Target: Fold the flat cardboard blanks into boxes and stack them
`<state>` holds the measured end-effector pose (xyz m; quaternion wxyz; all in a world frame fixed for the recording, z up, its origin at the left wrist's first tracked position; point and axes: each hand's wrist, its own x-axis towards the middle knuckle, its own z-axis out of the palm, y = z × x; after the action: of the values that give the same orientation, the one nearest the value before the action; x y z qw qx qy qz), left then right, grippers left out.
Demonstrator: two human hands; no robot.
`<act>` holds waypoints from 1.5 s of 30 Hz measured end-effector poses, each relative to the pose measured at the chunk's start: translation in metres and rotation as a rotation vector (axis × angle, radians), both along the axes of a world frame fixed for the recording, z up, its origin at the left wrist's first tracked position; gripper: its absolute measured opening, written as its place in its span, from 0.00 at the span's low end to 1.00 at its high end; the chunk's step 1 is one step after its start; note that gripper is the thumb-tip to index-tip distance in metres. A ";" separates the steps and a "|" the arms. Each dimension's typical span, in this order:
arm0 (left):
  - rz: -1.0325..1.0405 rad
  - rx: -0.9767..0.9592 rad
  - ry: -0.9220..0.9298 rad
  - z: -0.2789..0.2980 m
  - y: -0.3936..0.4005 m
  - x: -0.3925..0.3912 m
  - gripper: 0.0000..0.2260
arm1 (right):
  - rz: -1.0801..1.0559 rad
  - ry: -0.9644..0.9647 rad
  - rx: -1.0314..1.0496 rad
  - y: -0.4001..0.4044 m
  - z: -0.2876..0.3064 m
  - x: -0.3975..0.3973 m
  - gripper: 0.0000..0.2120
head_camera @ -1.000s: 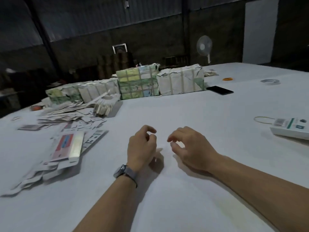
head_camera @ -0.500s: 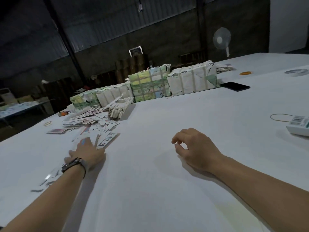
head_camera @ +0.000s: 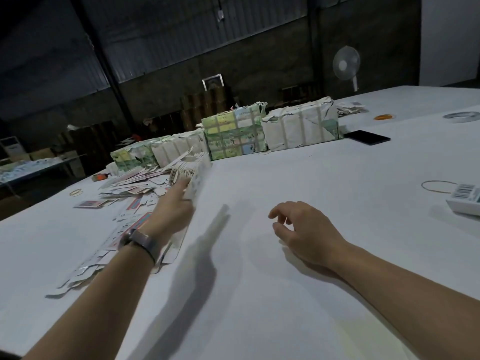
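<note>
Left hand [head_camera: 172, 211] is out over the loose pile of flat blanks [head_camera: 135, 183] and grips one blank [head_camera: 193, 193], lifted on edge and motion-blurred, fingers mostly hidden behind it; looks like picking up the next piece to fold. The pile sits on the white table [head_camera: 259, 294], and all else is placed from it: wrapped bundles [head_camera: 259, 133] just behind the pile, probably unopened stock kept near for refill. Right hand [head_camera: 304, 229] is to the pile's right, well apart, resting on bare table with fingers loosely curled and holding nothing, likely waiting to take the other end. One folded box [head_camera: 465, 201] lies far right of the pile; no stack yet, so task is early
</note>
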<state>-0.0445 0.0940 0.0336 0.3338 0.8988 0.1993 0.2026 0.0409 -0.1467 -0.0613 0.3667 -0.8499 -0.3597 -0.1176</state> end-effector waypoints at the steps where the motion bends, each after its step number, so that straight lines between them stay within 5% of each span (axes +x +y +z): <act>1: -0.083 -0.194 -0.088 0.000 -0.018 0.002 0.25 | -0.001 0.033 0.051 0.000 0.000 0.001 0.10; 6: -0.387 -0.778 -0.057 -0.024 -0.094 0.022 0.24 | -0.051 0.337 0.490 -0.005 0.010 0.003 0.21; 9: -0.479 -1.010 -0.012 -0.051 -0.117 0.032 0.26 | -0.044 0.476 0.683 -0.010 0.011 0.006 0.14; 13: -0.566 -1.236 -0.041 -0.068 -0.125 0.036 0.17 | -0.038 0.468 0.618 -0.009 0.011 0.008 0.12; 16: -0.595 -1.453 -0.094 -0.072 -0.116 0.038 0.30 | 0.076 0.407 0.489 -0.005 0.011 0.002 0.11; 28: -0.526 -1.287 -0.141 -0.070 -0.109 0.033 0.27 | 0.206 0.471 0.507 -0.001 0.010 -0.007 0.12; 32: -0.506 -1.166 -0.122 -0.070 -0.112 0.030 0.18 | 0.158 0.432 0.545 -0.002 0.014 -0.008 0.25; 45: -0.476 -0.863 -0.196 -0.073 -0.117 0.029 0.19 | 0.240 0.445 0.612 0.001 0.008 -0.012 0.20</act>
<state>-0.0151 -0.0231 -0.0392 0.7291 0.6762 0.0221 0.1033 0.0288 -0.1460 -0.0534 0.6833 -0.6580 -0.3163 0.0115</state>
